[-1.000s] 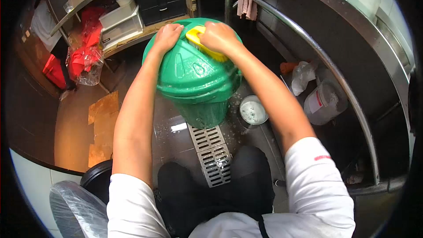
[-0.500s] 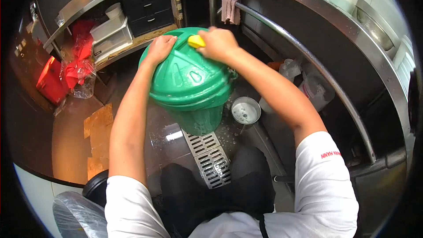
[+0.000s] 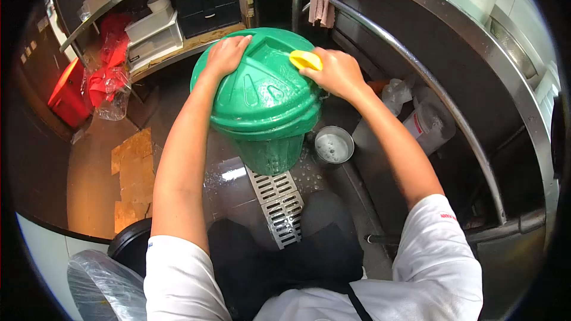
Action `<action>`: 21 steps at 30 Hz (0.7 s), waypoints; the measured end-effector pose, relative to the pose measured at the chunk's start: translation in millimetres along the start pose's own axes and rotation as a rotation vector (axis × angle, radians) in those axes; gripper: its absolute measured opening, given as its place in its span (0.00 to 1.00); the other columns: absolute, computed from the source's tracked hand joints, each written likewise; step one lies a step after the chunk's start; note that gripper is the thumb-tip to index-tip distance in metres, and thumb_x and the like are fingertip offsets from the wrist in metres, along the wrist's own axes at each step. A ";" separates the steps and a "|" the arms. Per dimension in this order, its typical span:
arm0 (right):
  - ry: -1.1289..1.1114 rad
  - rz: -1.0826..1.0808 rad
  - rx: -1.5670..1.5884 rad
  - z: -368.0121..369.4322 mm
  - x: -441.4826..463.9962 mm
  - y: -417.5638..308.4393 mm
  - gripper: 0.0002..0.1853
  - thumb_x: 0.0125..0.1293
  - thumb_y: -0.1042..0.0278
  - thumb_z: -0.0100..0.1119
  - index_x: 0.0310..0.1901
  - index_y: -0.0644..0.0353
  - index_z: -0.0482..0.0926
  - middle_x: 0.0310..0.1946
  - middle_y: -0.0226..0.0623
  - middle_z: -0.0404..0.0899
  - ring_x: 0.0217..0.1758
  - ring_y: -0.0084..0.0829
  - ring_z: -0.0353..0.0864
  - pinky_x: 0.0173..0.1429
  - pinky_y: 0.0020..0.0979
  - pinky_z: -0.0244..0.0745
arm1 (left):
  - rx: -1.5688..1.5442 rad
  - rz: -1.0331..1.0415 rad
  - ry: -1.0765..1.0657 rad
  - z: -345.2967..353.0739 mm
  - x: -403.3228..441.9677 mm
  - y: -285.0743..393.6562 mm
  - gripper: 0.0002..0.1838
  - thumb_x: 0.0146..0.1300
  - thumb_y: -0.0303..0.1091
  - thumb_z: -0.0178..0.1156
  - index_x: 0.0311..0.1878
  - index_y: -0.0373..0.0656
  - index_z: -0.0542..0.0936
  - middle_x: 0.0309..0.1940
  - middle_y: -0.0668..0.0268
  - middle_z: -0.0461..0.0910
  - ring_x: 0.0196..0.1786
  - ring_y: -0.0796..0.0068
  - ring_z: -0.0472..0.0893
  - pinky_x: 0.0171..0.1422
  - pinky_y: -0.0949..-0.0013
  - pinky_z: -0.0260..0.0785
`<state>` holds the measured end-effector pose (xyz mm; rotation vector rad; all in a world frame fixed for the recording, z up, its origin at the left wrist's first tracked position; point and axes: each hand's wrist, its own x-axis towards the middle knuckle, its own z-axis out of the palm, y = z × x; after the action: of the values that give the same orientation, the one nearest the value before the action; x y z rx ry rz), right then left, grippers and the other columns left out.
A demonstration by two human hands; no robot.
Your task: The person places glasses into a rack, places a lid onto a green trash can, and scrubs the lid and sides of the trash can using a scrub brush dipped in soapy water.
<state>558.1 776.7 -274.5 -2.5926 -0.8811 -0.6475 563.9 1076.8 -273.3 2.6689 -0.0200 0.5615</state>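
A green bin (image 3: 272,154) with a wet green domed lid (image 3: 262,98) stands in front of me. My left hand (image 3: 227,54) lies on the left part of the lid, its fingers stretched over the surface near the recess at the top. On the lid's right side, my right hand (image 3: 338,72) is closed round a yellow sponge (image 3: 306,60). The sponge touches the lid by its right edge, and its far end is hidden by my fingers. A round metal bowl (image 3: 333,145) with foamy water sits on the floor right of the bin.
Under the bin's near side runs a slotted drain grate (image 3: 279,208). A metal rail (image 3: 410,56) with a pink cloth (image 3: 322,7) crosses the right side. Flattened cardboard (image 3: 135,169) lies on the floor at left. White plastic containers (image 3: 427,122) stand beneath the rail.
My right hand has moved right with the sponge, from near the top of the lid to its right side. My left hand stays on the lid. The view has shifted slightly.
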 end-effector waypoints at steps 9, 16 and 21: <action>0.306 -0.105 0.341 43.0 -86.2 -112.4 0.31 0.56 0.45 0.74 0.52 0.62 0.83 0.41 0.47 0.82 0.45 0.49 0.85 0.49 0.45 0.81 | 0.174 -0.095 -0.065 5.9 19.7 5.2 0.38 0.65 0.69 0.54 0.63 0.45 0.82 0.58 0.50 0.83 0.63 0.49 0.81 0.68 0.50 0.69; 0.673 0.472 0.728 70.8 -81.5 -39.3 0.19 0.62 0.60 0.73 0.50 0.62 0.81 0.41 0.51 0.86 0.44 0.48 0.88 0.47 0.43 0.83 | 0.078 -0.082 -0.066 21.2 23.8 -20.8 0.40 0.53 0.54 0.69 0.68 0.43 0.78 0.60 0.52 0.83 0.62 0.54 0.82 0.69 0.56 0.70; 0.752 0.133 0.577 105.4 -99.5 -58.8 0.20 0.60 0.58 0.76 0.48 0.61 0.82 0.41 0.49 0.86 0.43 0.47 0.89 0.46 0.42 0.82 | -0.229 -0.057 -0.211 1.4 30.9 -28.7 0.34 0.52 0.40 0.71 0.64 0.37 0.79 0.48 0.52 0.86 0.46 0.63 0.86 0.57 0.63 0.75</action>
<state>483.3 818.7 -405.3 -1.6735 -0.5269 -1.0394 595.6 1104.7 -273.7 2.4833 -0.0641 0.2410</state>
